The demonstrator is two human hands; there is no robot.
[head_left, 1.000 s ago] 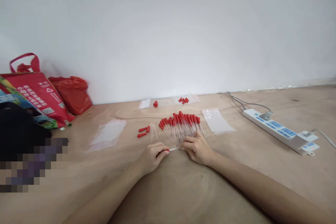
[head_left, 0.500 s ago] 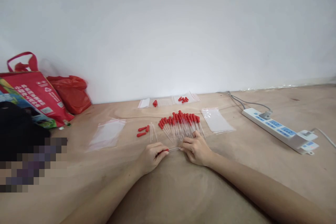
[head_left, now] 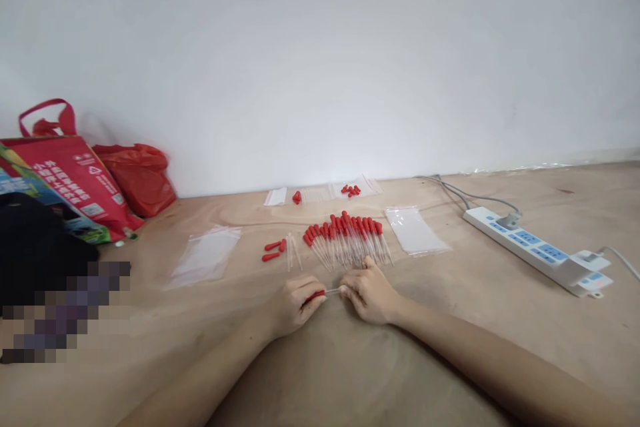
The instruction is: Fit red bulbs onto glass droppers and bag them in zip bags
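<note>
Between the fingers of my left hand (head_left: 299, 303) is a red rubber dropper bulb (head_left: 315, 295). A thin clear dropper tube (head_left: 332, 291) runs from the bulb to the fingertips of my right hand (head_left: 369, 293), which pinch its other end. Just beyond my hands lies a fan of several droppers (head_left: 345, 235), red bulbs pointing away from me and clear tips towards me. Left of them are a few loose clear tubes (head_left: 293, 253) and 3 loose red bulbs (head_left: 271, 257).
Plastic zip bags (head_left: 207, 255) lie at left, with another clear bag (head_left: 416, 230) at right. Against the wall are small red bulbs (head_left: 351, 191) and a row of thin tubes (head_left: 316, 194). A power strip (head_left: 530, 247) with cables stands right; red bags (head_left: 137, 173) and a black item (head_left: 40, 253) stand left.
My hands have drawn slightly closer together and a little nearer to me. Less of the clear tube shows between them. The view has shifted slightly.
</note>
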